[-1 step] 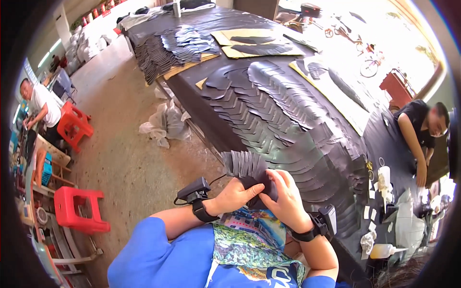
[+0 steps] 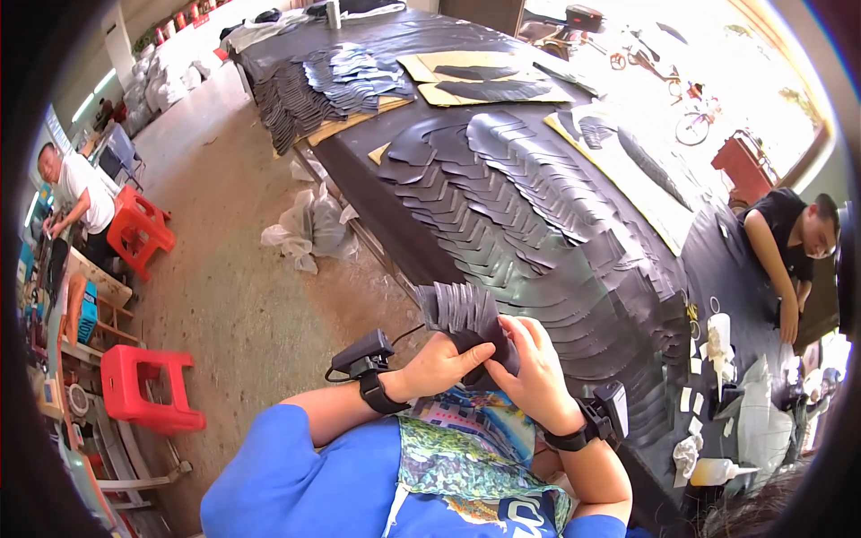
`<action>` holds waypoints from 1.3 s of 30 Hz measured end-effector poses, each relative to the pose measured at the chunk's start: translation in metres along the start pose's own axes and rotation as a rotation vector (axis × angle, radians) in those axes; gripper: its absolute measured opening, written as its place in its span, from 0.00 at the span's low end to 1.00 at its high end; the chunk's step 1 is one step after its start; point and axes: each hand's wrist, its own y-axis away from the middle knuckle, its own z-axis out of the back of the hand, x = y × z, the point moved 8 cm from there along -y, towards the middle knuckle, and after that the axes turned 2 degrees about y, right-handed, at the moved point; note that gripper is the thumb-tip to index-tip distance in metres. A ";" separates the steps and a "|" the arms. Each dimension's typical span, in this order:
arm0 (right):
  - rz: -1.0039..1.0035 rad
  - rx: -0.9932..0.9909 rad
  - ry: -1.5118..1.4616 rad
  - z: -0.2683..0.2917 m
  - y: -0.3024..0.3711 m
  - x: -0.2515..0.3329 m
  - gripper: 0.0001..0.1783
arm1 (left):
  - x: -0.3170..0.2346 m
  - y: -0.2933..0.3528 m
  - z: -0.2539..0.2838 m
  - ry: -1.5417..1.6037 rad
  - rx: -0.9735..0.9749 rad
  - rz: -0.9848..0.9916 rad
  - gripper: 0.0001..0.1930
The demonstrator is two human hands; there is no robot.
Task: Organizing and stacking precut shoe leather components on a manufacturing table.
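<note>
Close to my body, a fanned stack of thin black leather-like pieces (image 2: 459, 309) is held up in both hands. My left hand (image 2: 439, 366) is closed round its lower left part, the thumb lying across the front. On the other side my right hand (image 2: 531, 368) pinches the right edge, its thumb close to the left thumb. Fingers behind the stack are hidden. Just beyond my hands, overlapping rows of similar black pieces (image 2: 520, 193) cover much of the dark table (image 2: 368, 193).
Yellow-backed sheets (image 2: 619, 170) with black pieces lie farther along the table. A glue bottle (image 2: 713, 472) and white scraps sit at the right, near a person (image 2: 789, 233) leaning on the table. Red stools (image 2: 148, 390) and plastic bags (image 2: 309, 229) stand on the left floor.
</note>
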 end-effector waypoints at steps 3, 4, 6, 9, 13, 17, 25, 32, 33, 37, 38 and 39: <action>-0.070 0.007 -0.010 -0.012 -0.010 -0.008 0.28 | 0.001 -0.004 0.008 -0.047 0.045 0.093 0.15; -0.091 0.023 -0.021 -0.017 -0.013 -0.011 0.28 | -0.004 -0.005 0.013 -0.061 0.017 0.048 0.16; -0.124 0.034 -0.081 -0.024 -0.020 -0.014 0.27 | 0.002 -0.009 0.022 -0.030 -0.021 -0.002 0.16; -0.157 0.018 -0.152 -0.029 -0.032 -0.017 0.26 | 0.005 -0.016 0.036 -0.007 -0.041 -0.040 0.16; -0.182 0.024 -0.159 -0.036 -0.041 -0.019 0.23 | 0.009 -0.019 0.046 0.029 -0.043 -0.087 0.15; -0.168 0.065 -0.145 -0.043 -0.048 -0.017 0.23 | 0.020 -0.016 0.054 0.087 -0.041 -0.021 0.14; -0.011 0.070 -0.002 -0.049 -0.059 -0.002 0.20 | 0.028 -0.010 0.064 0.090 -0.177 0.052 0.16; -0.095 0.037 -0.139 -0.042 -0.053 -0.015 0.15 | 0.022 -0.013 0.065 0.032 -0.254 -0.261 0.12; -0.120 0.024 -0.178 -0.040 -0.050 -0.017 0.15 | 0.021 -0.014 0.063 0.028 -0.247 -0.258 0.12; -0.157 -0.025 -0.264 -0.038 -0.039 -0.023 0.15 | 0.023 -0.012 0.056 0.107 -0.215 -0.225 0.12; -0.152 -0.026 -0.270 -0.039 -0.036 -0.024 0.17 | 0.021 -0.010 0.054 0.108 -0.214 -0.240 0.12; -0.146 -0.029 -0.273 -0.039 -0.034 -0.020 0.17 | 0.020 -0.007 0.053 0.102 -0.216 -0.244 0.12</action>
